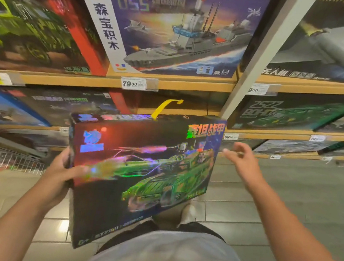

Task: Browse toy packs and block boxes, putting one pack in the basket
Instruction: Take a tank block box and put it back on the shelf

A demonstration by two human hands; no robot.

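A large dark block box [142, 170] with a shiny green tank picture and a yellow carry handle on top is held upright in front of me. My left hand [61, 169] grips its left edge, thumb on the front face. My right hand [243, 161] hovers just right of the box's upper right corner, fingers apart and holding nothing, not touching the box. The basket is not in view.
Wooden shelves [173, 86] carry more block boxes: a warship box [177, 30] above, a green truck box [26, 25] at the left, a drone box [336, 43] at the right. A white upright post [260, 54] divides the bays. A wire rack [6, 159] stands low left.
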